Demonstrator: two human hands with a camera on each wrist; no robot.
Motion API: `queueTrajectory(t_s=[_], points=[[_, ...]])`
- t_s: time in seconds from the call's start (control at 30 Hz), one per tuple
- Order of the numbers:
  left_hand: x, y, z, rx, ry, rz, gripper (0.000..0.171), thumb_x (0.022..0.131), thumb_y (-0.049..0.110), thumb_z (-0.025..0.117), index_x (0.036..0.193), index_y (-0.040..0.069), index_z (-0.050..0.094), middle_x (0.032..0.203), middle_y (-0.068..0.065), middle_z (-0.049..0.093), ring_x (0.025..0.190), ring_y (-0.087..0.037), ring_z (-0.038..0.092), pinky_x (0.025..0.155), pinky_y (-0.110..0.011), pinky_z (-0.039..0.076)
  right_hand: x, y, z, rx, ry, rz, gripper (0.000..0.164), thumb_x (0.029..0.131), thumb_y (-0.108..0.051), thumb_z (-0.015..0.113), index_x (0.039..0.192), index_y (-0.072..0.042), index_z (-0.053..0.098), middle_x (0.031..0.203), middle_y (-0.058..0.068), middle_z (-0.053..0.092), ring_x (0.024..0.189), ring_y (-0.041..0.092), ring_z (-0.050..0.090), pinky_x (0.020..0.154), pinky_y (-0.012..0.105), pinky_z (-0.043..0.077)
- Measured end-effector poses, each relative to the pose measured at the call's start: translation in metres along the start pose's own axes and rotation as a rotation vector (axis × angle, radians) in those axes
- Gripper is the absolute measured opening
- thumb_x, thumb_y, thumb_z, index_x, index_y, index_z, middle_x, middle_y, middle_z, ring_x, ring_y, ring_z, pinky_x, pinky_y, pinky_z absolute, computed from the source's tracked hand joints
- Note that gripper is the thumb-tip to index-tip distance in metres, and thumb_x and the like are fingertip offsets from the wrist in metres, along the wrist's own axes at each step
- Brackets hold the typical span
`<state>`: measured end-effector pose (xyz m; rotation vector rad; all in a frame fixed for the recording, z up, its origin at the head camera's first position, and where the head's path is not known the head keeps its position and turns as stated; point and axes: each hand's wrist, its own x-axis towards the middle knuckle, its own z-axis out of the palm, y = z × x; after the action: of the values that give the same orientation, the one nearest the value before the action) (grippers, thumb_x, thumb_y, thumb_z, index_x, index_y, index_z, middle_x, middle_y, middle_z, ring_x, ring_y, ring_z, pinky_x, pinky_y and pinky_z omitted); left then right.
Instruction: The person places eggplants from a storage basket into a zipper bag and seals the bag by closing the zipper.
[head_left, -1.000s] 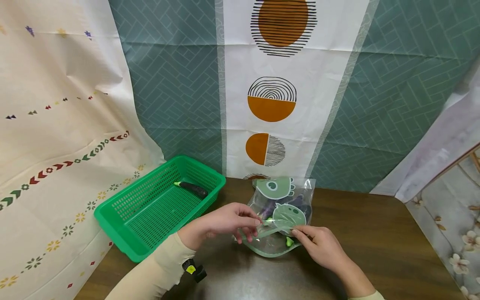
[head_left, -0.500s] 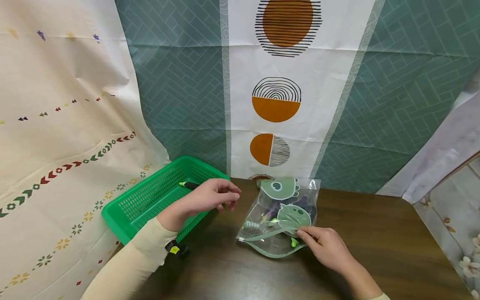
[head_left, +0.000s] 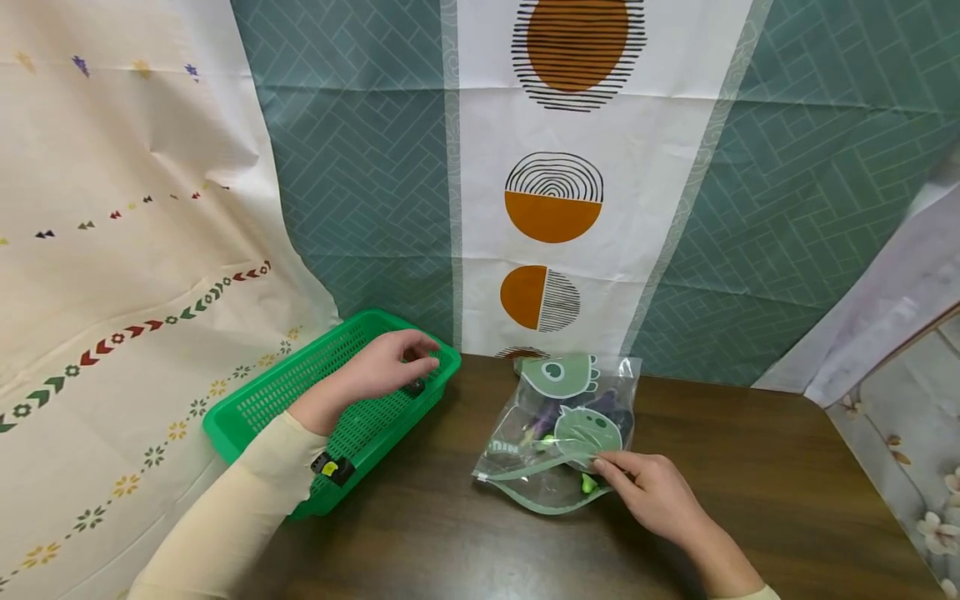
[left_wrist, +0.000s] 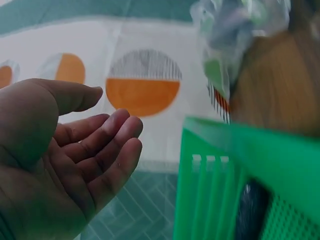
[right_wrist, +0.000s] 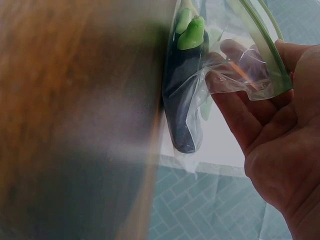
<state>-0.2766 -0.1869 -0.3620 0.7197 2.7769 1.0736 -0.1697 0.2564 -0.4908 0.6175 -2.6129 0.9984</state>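
Note:
My left hand (head_left: pixel 378 364) hovers over the green basket (head_left: pixel 247 425), thumb and fingers apart with nothing between them. Below it lies a dark eggplant (head_left: pixel 414 387), mostly hidden by the hand; the left wrist view shows the same eggplant (left_wrist: pixel 251 210) against the basket wall. On the table, my right hand (head_left: pixel 654 497) pinches the rim of a clear zip bag (head_left: pixel 510 442) with green cartoon prints, and its mouth gapes toward me. Inside the bag are eggplants with green caps; one dark eggplant (right_wrist: pixel 182 95) shows plainly in the right wrist view.
The brown wooden table (head_left: pixel 465 533) runs up to a patterned cloth backdrop (head_left: pixel 382 192). A cream cloth (head_left: pixel 135 333) hangs close behind the basket's left side. Floral cloth (head_left: pixel 907 442) borders the table on the right.
My left hand has left the bag's slider corner and moved left over the basket. My right hand keeps its pinch on the bag's rim.

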Motion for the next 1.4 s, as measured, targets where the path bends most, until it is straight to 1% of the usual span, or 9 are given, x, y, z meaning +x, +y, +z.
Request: queueTrajectory(t_s=[0.1,0.27,0.37,0.53,0.67,0.83,1.1,1.27,1.4], points=[[0.004,-0.011,-0.004,0.128,0.003,0.017,0.041,0.112,0.027,0.069,0.145,0.002,0.069,0.122,-0.006,0.076,0.109,-0.024,0.072,0.094,-0.048,0.061,0.000,0.000,0.000,0.003,0.002,0.002,0.012,0.106,-0.019,0.079,0.111,-0.025,0.087,0.099,-0.022,0.079,0.083,-0.004,0.065,0.073,0.029,0.060],[0.009,-0.027,-0.007,0.282,-0.027,0.029,0.042,0.112,0.024,0.068,0.147,0.000,0.068,0.133,-0.013,0.075,0.121,-0.030,0.072,0.105,-0.055,0.058,0.000,0.000,0.001,0.004,0.008,-0.005,0.012,0.105,-0.018,0.079,0.110,-0.025,0.087,0.099,-0.022,0.079,0.082,-0.004,0.065,0.072,0.029,0.060],[0.012,-0.036,-0.008,0.357,-0.040,0.032,0.041,0.112,0.023,0.069,0.145,-0.001,0.068,0.136,-0.016,0.074,0.122,-0.032,0.072,0.107,-0.056,0.058,0.000,0.000,0.001,0.005,0.007,-0.008,0.012,0.106,-0.018,0.079,0.110,-0.025,0.087,0.099,-0.021,0.079,0.082,-0.004,0.065,0.072,0.029,0.060],[0.014,-0.051,-0.011,0.460,-0.066,0.035,0.040,0.110,0.021,0.072,0.143,0.000,0.069,0.135,-0.016,0.072,0.122,-0.034,0.071,0.104,-0.056,0.059,0.002,-0.001,0.001,0.000,0.008,-0.009,0.012,0.106,-0.018,0.079,0.110,-0.025,0.087,0.099,-0.022,0.079,0.084,-0.004,0.066,0.073,0.029,0.060],[0.015,-0.066,-0.012,0.522,-0.079,0.031,0.040,0.107,0.016,0.075,0.143,0.001,0.069,0.139,-0.017,0.070,0.130,-0.038,0.067,0.106,-0.057,0.057,0.004,-0.001,0.002,-0.002,-0.001,-0.010,0.012,0.106,-0.019,0.078,0.111,-0.026,0.087,0.100,-0.023,0.079,0.086,-0.004,0.068,0.076,0.031,0.062],[0.018,-0.082,-0.007,0.565,-0.135,0.034,0.043,0.105,0.015,0.077,0.146,0.004,0.070,0.145,-0.018,0.067,0.139,-0.043,0.060,0.110,-0.059,0.054,0.002,-0.001,0.000,-0.003,-0.020,0.015,0.012,0.107,-0.021,0.078,0.112,-0.027,0.087,0.102,-0.022,0.080,0.090,-0.003,0.071,0.078,0.032,0.063],[0.022,-0.093,0.000,0.649,-0.145,0.020,0.048,0.100,0.012,0.081,0.147,0.009,0.071,0.149,-0.017,0.065,0.140,-0.044,0.058,0.105,-0.059,0.057,0.000,-0.002,0.000,-0.016,-0.007,0.028,0.012,0.106,-0.020,0.079,0.113,-0.025,0.087,0.103,-0.020,0.081,0.090,-0.002,0.071,0.078,0.032,0.064],[0.023,-0.099,0.003,0.679,-0.145,0.026,0.048,0.098,0.010,0.082,0.145,0.009,0.072,0.147,-0.017,0.065,0.137,-0.044,0.059,0.104,-0.060,0.058,0.000,-0.002,-0.001,-0.009,-0.020,0.051,0.012,0.106,-0.021,0.079,0.113,-0.025,0.087,0.102,-0.021,0.080,0.087,-0.003,0.068,0.077,0.031,0.063],[0.023,-0.103,0.006,0.698,-0.146,0.037,0.048,0.097,0.007,0.083,0.143,0.009,0.072,0.145,-0.017,0.066,0.135,-0.044,0.060,0.102,-0.059,0.058,0.001,-0.002,-0.001,-0.009,-0.021,0.048,0.012,0.106,-0.021,0.079,0.113,-0.025,0.087,0.102,-0.021,0.080,0.087,-0.003,0.069,0.077,0.031,0.063]])
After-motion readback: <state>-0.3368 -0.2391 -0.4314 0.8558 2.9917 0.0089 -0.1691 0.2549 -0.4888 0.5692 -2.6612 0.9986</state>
